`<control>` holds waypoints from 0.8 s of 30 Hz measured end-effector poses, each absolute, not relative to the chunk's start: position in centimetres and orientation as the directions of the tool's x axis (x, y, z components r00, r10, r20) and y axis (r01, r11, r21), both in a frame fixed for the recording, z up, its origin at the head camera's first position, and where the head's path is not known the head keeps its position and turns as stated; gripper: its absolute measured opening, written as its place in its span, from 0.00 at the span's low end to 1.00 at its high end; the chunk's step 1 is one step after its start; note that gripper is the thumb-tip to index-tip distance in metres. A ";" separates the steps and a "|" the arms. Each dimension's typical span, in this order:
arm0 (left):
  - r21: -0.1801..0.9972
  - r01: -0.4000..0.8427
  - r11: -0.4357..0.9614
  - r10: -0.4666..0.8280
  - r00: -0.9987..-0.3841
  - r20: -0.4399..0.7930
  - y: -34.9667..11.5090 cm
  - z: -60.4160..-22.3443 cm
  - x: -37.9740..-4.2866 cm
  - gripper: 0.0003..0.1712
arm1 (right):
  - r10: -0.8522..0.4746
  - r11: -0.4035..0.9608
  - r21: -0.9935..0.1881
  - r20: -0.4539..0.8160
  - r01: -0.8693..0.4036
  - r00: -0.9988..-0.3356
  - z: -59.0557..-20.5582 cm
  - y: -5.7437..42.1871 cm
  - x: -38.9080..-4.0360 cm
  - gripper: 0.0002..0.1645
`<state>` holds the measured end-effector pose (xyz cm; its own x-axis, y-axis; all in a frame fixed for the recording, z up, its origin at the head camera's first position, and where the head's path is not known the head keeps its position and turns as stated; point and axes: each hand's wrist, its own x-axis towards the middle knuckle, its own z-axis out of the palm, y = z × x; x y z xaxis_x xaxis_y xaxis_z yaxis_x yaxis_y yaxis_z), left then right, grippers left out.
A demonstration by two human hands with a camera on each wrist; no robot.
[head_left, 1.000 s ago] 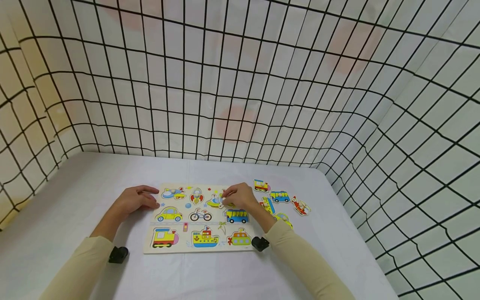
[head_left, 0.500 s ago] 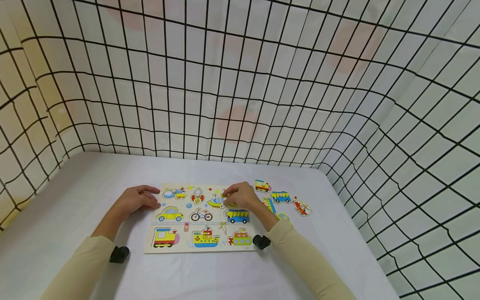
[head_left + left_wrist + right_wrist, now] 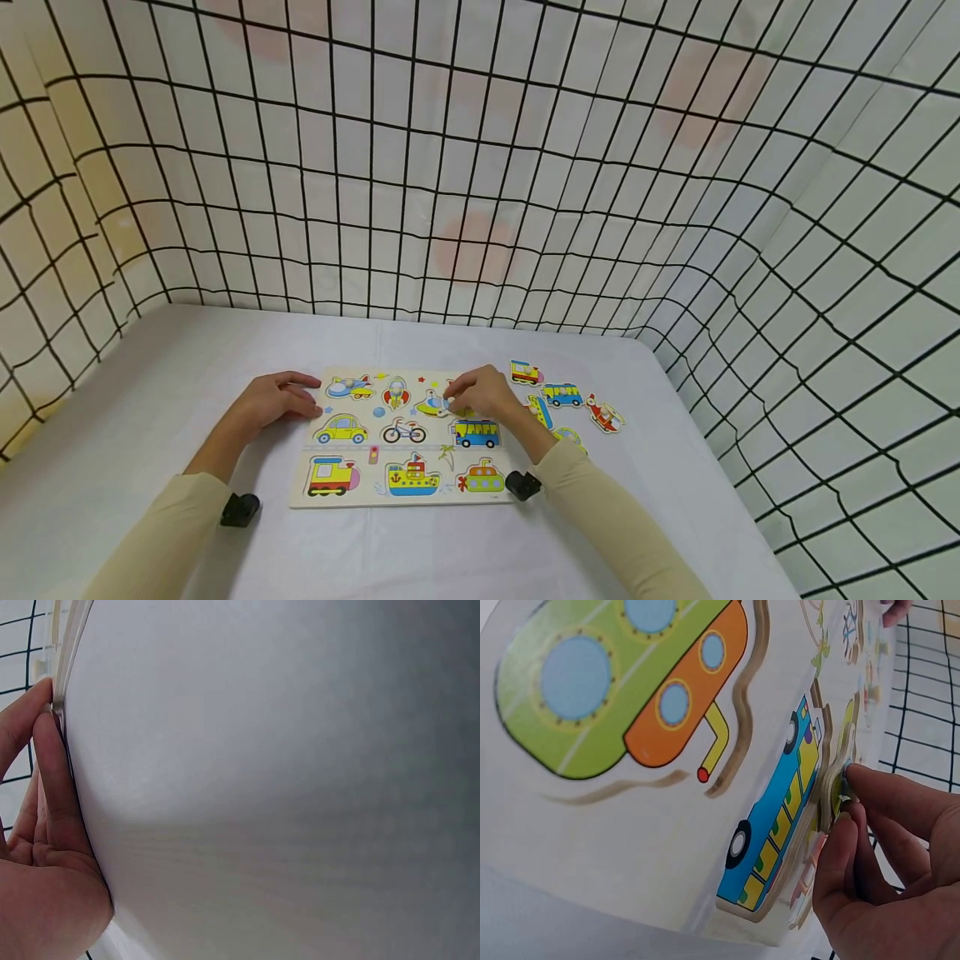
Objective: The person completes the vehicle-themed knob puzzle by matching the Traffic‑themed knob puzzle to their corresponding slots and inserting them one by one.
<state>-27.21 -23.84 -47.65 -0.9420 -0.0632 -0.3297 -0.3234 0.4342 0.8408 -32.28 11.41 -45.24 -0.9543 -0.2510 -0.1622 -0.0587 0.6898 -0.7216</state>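
Observation:
A wooden puzzle board (image 3: 373,487) with colourful vehicle pictures lies flat on the white table. My left hand (image 3: 273,398) rests at its left edge, fingertips and thumb touching the edge apart from each other. Over the board's upper right, my right hand (image 3: 483,392) pinches a small yellow-green puzzle piece (image 3: 838,796) between thumb and fingers, mostly hidden by them. It sits at or just above the printed pictures, beyond the bus picture (image 3: 776,817). A plane piece (image 3: 351,387) and a rocket piece (image 3: 396,392) with knobs sit in the top row.
Right of the board lie loose pieces: a train (image 3: 526,372), a bus (image 3: 562,395), a helicopter (image 3: 603,414), a yellow-and-blue piece (image 3: 539,411) and a car (image 3: 572,438) partly behind the right forearm. Black wire mesh (image 3: 420,250) surrounds the table's back and sides.
Both hands stay in nearly the same places. The right fingers shift only slightly with the yellow-green piece over the board's upper right.

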 end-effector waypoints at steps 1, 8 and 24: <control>0.841 -0.320 0.437 -0.061 -0.943 -0.328 -23.8 -47.6 -27.2 0.39 | -0.251 0.693 -0.718 -0.157 -0.064 -0.955 -45.3 11.4 -32.3 0.07; 0.842 -0.317 0.437 -0.056 -0.944 -0.326 -23.8 -47.7 -27.3 0.39 | -0.242 0.733 -0.675 -0.145 -0.082 -0.959 -45.4 11.5 -32.3 0.07; 0.837 -0.327 0.440 -0.069 -0.941 -0.331 -23.7 -47.5 -27.1 0.39 | -0.215 0.752 -0.654 -0.124 -0.083 -0.969 -45.2 11.7 -32.3 0.10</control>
